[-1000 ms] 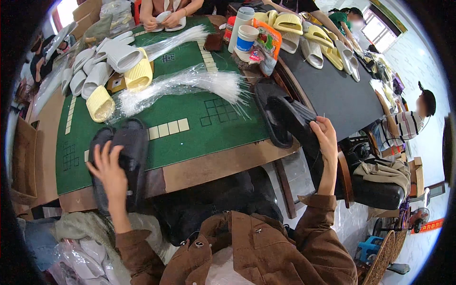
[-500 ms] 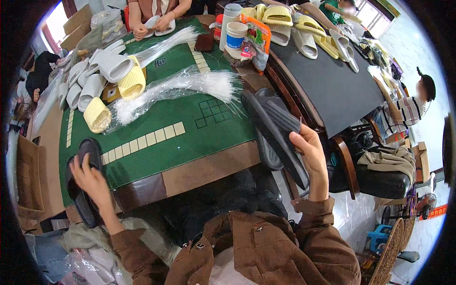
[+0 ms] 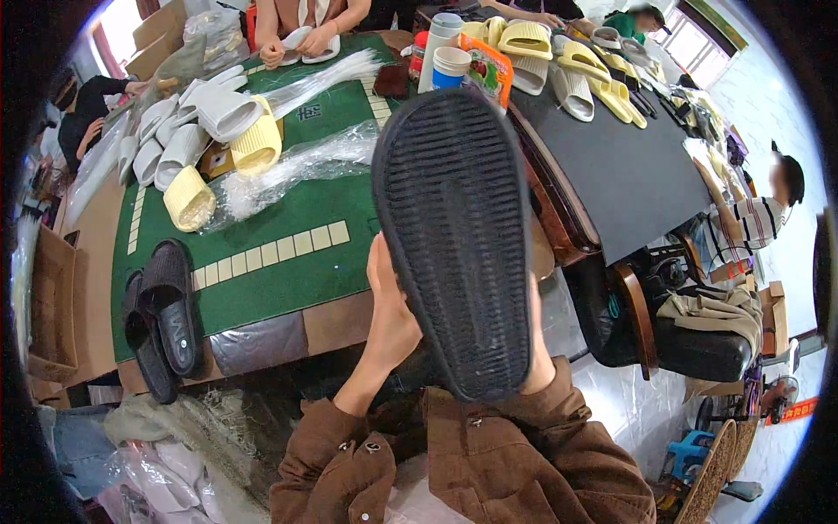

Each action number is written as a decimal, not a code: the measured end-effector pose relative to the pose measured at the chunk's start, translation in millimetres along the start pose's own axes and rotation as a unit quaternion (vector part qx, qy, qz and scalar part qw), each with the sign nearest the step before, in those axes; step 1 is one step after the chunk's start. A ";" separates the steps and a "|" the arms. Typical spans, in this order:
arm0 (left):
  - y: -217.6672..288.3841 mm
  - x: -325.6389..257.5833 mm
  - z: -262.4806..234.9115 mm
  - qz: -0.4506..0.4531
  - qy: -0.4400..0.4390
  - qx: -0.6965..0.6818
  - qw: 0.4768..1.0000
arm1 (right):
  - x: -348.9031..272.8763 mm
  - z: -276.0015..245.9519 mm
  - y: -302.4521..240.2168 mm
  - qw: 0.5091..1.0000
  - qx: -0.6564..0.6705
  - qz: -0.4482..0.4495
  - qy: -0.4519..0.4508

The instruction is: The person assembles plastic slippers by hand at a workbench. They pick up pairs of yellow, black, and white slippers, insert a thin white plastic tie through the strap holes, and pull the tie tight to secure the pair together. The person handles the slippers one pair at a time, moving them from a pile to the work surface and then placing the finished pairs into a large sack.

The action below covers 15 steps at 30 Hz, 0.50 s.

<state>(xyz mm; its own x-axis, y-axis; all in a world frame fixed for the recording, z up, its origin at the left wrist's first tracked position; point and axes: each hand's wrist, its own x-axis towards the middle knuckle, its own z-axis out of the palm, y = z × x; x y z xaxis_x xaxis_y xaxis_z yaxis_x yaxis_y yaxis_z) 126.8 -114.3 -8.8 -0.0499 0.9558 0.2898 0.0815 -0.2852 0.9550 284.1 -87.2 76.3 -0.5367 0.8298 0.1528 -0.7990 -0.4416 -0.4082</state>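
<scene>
The slipper (image 3: 458, 244) is held up by the table (image 3: 236, 299), sole showing; the left hand (image 3: 390, 301) grips its left edge; the right hand (image 3: 538, 354) is mostly hidden, so I cannot tell its hold; it looks light, bendy and tough; the sides seem best to hold.

Black slipper (image 3: 458, 244) between hands (image 3: 393, 310), ribbed sole (image 3: 454, 201) showing

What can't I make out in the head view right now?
All in the head view:
Raised black slipper: upper side, turned away from the camera.
Right hand: mostly hidden behind that slipper.
White strand bundle: right end, blocked by the slipper.
Co-worker opposite: head, cut off by top edge.
</scene>
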 end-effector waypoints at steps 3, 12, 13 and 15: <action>5.7 6.4 4.8 0.094 0.017 0.120 0.988 | -0.7 -24.0 10.4 0.973 -0.210 -0.096 0.024; -80.9 25.2 67.0 -0.018 -0.074 -0.076 0.994 | -10.2 -15.8 -3.9 0.964 -0.229 -0.029 0.135; -99.5 28.7 73.1 -0.071 -0.096 -0.207 0.971 | -10.9 -13.7 -2.1 0.966 -0.213 -0.015 0.144; -86.1 27.2 66.5 -0.058 -0.127 -0.226 0.964 | -14.6 -15.7 -4.3 0.968 -0.178 -0.002 0.177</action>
<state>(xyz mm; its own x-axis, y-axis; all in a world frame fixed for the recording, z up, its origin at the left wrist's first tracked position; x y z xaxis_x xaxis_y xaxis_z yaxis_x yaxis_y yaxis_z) 184.7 -59.0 -87.3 0.2180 0.9534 0.2084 -0.3547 -0.1216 0.9270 299.6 -92.1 61.6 -0.3565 0.9242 -0.1366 -0.6237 -0.3443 -0.7018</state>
